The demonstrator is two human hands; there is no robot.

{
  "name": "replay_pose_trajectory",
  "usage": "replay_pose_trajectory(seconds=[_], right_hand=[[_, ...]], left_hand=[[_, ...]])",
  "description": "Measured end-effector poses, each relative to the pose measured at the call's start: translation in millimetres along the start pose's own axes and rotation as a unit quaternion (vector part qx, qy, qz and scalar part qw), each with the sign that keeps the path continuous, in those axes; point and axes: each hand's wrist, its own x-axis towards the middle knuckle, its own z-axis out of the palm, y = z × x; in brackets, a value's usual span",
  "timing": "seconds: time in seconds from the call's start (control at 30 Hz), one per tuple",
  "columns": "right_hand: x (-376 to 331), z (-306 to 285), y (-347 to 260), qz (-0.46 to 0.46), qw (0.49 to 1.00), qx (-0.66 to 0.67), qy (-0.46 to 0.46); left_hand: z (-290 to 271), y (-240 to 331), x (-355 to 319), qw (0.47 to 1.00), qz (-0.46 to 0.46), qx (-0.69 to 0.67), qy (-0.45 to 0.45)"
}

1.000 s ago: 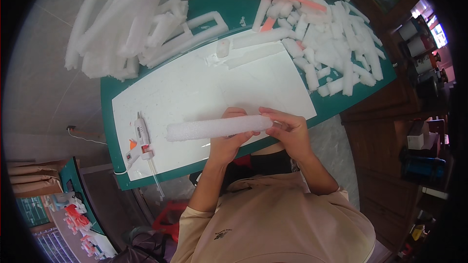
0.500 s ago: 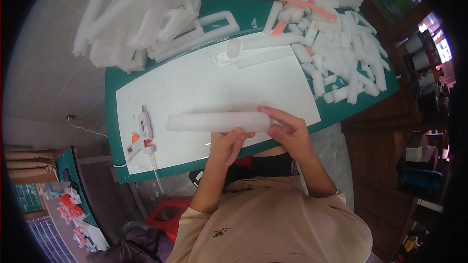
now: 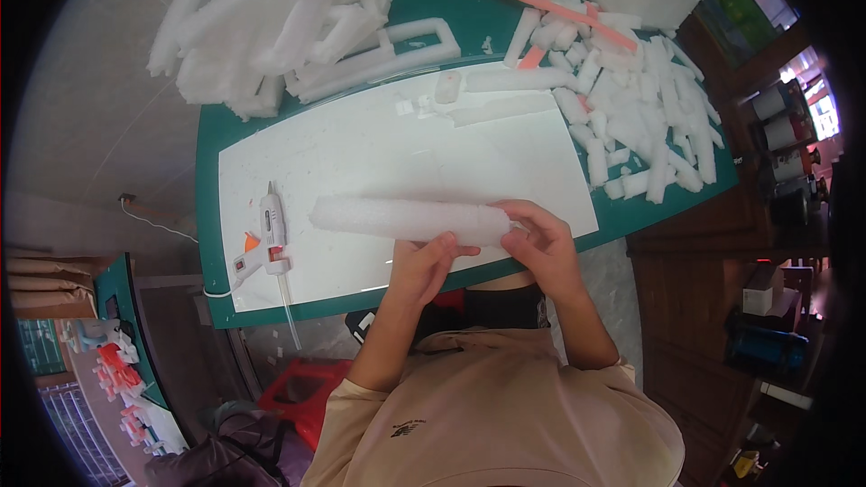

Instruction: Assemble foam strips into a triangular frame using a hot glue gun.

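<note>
A long white foam bar [image 3: 397,216] is held level above the white board, pointing left. My left hand [image 3: 428,263] grips its lower edge near the middle, thumb against the front and fingers underneath. At the bar's right end my right hand [image 3: 543,239] closes round it, the thumb low and the fingers over the top. To the left on the board lies a white glue gun [image 3: 272,225], its nozzle pointing away and a clear glue stick [image 3: 290,302] sticking out of its back.
The white board [image 3: 334,153] lies on a green table [image 3: 209,216]. Foam strips [image 3: 519,79] lie toward its far edge. A heap of foam pieces [image 3: 631,108] covers the far right, with a long pink strip [image 3: 541,5] across it. Foam frames [image 3: 271,18] stand far left.
The bar has tilted slightly, its left end rising and its right end dropping a little. My right hand has shifted slightly; both hands keep their grip. The whole view has shifted slightly.
</note>
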Motion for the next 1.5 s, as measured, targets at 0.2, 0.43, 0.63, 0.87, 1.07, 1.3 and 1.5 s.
replay_pose_trajectory(seconds=[0.2,0.43,0.63,0.87,1.07,1.3,1.5], right_hand=[[5.7,-12.0,-24.0,-0.008,0.997,-0.080,-0.012],[36.5,14.4,-47.7,-0.247,0.851,-0.447,-0.123],[50.5,20.6,-59.3,-0.309,0.784,-0.492,-0.218],[36.8,-14.9,-94.8,-0.315,0.802,-0.499,-0.093],[28.7,-15.6,-86.9,-0.271,0.784,-0.558,-0.025],[37.3,-9.2,-67.9,-0.221,0.795,-0.562,-0.052],[51.9,5.3,-52.0,-0.218,0.808,-0.542,-0.080]], left_hand=[[-6.0,13.0,-4.1,0.999,0.001,-0.035,0.025],[-3.3,26.0,-2.4,0.985,-0.113,-0.095,-0.093],[2.7,30.5,-11.1,0.989,-0.128,-0.039,-0.057],[11.5,69.4,-1.0,0.932,-0.048,0.348,0.094],[13.7,95.3,1.3,0.667,0.187,0.688,0.215],[-49.3,166.9,-82.1,0.464,0.280,0.811,0.221],[-92.3,189.0,-115.6,0.441,0.106,0.870,0.192]])
